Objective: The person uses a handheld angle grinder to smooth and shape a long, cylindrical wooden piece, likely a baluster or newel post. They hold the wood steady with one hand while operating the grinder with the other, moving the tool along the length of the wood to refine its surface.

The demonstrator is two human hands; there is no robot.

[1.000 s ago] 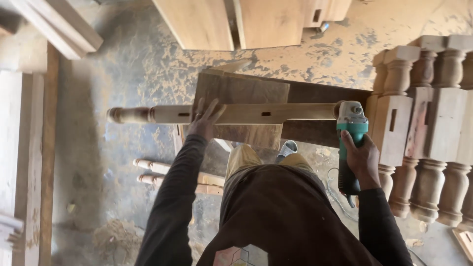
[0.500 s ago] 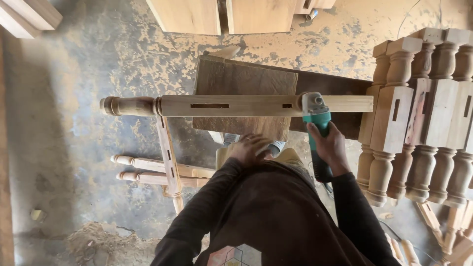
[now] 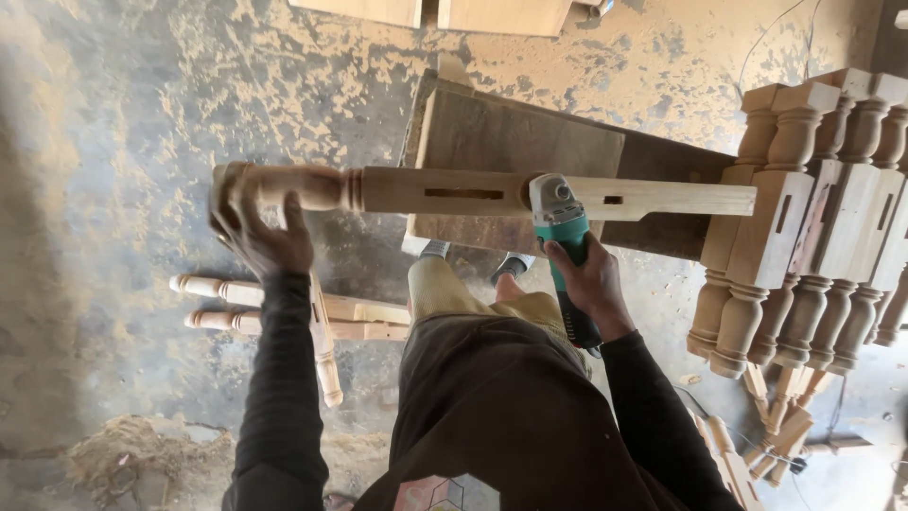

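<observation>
Pale turned wood lies under both my hands: a long furniture leg (image 3: 492, 194) rests across a dark wooden block (image 3: 520, 151) that serves as my tabletop, with its long axis running left to right in the head view. The rounded, lathe-turned end points to my left and overhangs the block; the square end points right, toward a stack of turned balusters (image 3: 813, 218) standing on the dusty floor (image 3: 123, 142). Two slots show on the leg's upper face, a longer one near the middle and a small one further right.

My left hand (image 3: 265, 232) is wrapped around the turned end, fingers curled over the knob, holding it firm. My right hand (image 3: 586, 284) is closed round the body of a green angle grinder (image 3: 563, 246), whose head sits on the leg just right of the long slot, touching it or all but.

I judge this to be the sanding step, somewhere mid-length on the squared section. The next pass, as I see it, calls for a steady left-hand hold so the leg cannot roll, and for keeping the grinder head flat and clear of the slot edges.

More turned legs (image 3: 284, 312) lie on the floor below my left arm.
</observation>
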